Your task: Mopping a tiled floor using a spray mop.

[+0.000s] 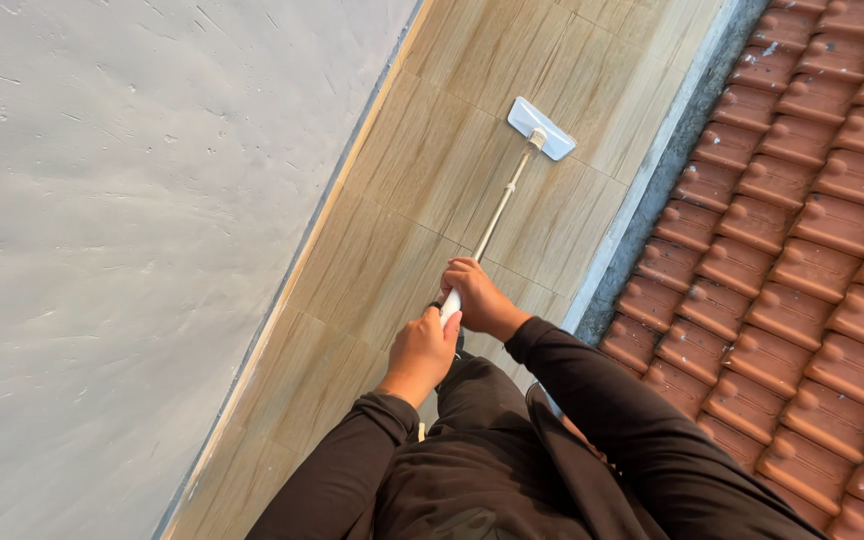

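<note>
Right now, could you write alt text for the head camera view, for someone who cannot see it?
Seen from above, a person's left hand and right hand grip the handle of a flat white mop resting on a wood-look tiled floor. A grey wall runs along one side, red roof tiles along the other.

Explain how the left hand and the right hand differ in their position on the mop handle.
The left hand closes around the near end of the mop handle, nearest the body; the right hand closes around it just beyond, nearer the flat white mop head. The left hand shows its back and knuckles, with its arm coming from the lower left; the right arm comes in from the right. Both wear black sleeves, and both have a shut grip on the handle.
</note>
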